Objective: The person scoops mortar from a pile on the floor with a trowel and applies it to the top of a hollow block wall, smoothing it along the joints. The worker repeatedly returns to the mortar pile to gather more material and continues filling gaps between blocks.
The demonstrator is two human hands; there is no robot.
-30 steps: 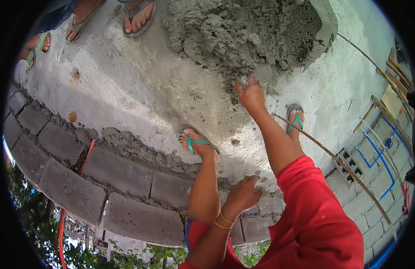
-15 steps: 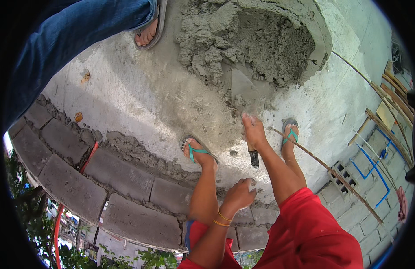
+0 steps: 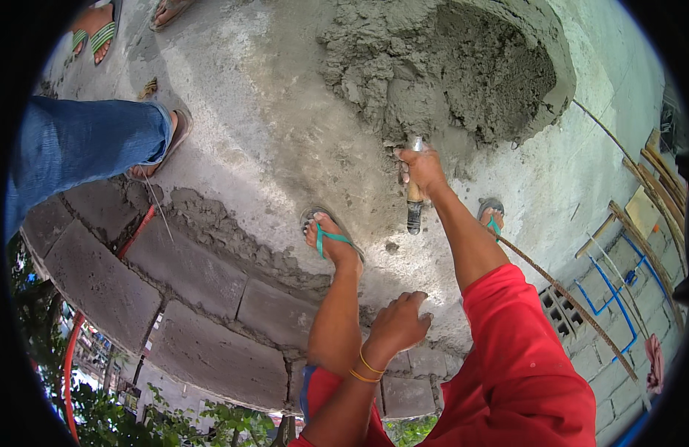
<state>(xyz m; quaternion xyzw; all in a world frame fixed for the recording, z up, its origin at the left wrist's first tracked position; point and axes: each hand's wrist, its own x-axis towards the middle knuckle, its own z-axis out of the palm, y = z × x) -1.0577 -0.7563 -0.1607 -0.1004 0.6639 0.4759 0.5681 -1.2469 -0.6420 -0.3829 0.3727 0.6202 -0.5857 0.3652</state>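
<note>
My right hand [image 3: 423, 167] grips the handle of a trowel [image 3: 414, 190], wooden with a dark end, whose metal tip disappears into the heap of wet grey mortar [image 3: 389, 67] at top centre. My left hand [image 3: 400, 320] hangs low over the ground between my legs, fingers loosely bent and apart, with nothing visible in it. My feet in teal flip-flops [image 3: 331, 240] stand either side of my right arm, on a rough concrete slab [image 3: 218, 112].
A co-worker's jeans leg [image 3: 84, 149] and sandalled feet are at upper left. Grey blocks [image 3: 181, 276] form a mortared edge along the lower left. A rusty bar [image 3: 560, 290] slants at right, near wood planks [image 3: 657, 186], blue pipes [image 3: 620, 313] and a block wall.
My right hand has moved forward with the trowel, whose pale blade is now buried in mortar. The co-worker's jeans leg has shifted lower at the left. My left hand stays low.
</note>
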